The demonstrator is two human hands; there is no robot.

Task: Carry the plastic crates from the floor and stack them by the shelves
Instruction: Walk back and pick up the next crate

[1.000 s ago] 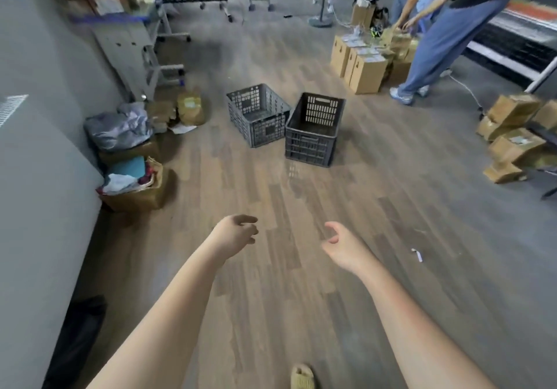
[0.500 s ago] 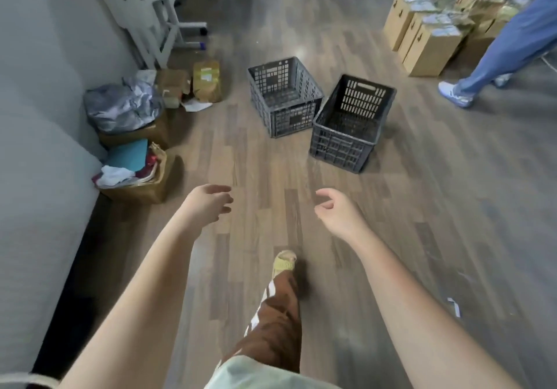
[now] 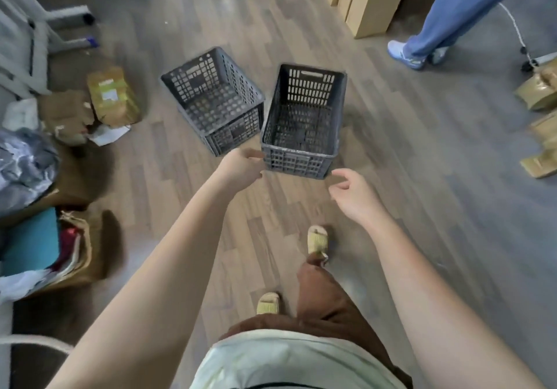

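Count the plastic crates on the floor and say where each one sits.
2. The lighter grey crate sits left; the darker crate sits right, nearest the hands. Others may lie outside the view.

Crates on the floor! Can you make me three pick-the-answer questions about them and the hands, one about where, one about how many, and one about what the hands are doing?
1. Where is the darker crate compared with the lighter grey crate?
A. To its right
B. Stacked on top of it
C. Inside it

2. How many plastic crates stand on the floor?
A. One
B. Two
C. Four

3. What are the hands doing?
A. Both lifting a crate
B. Reaching with fingers relaxed, holding nothing
C. Holding a cardboard box

Answers:
1. A, the two crates stand side by side on the wooden floor, the darker one on the right.
2. B, only those two show.
3. B, the left hand is at the darker crate's near left corner and the right hand is near its right corner, neither curled round anything.
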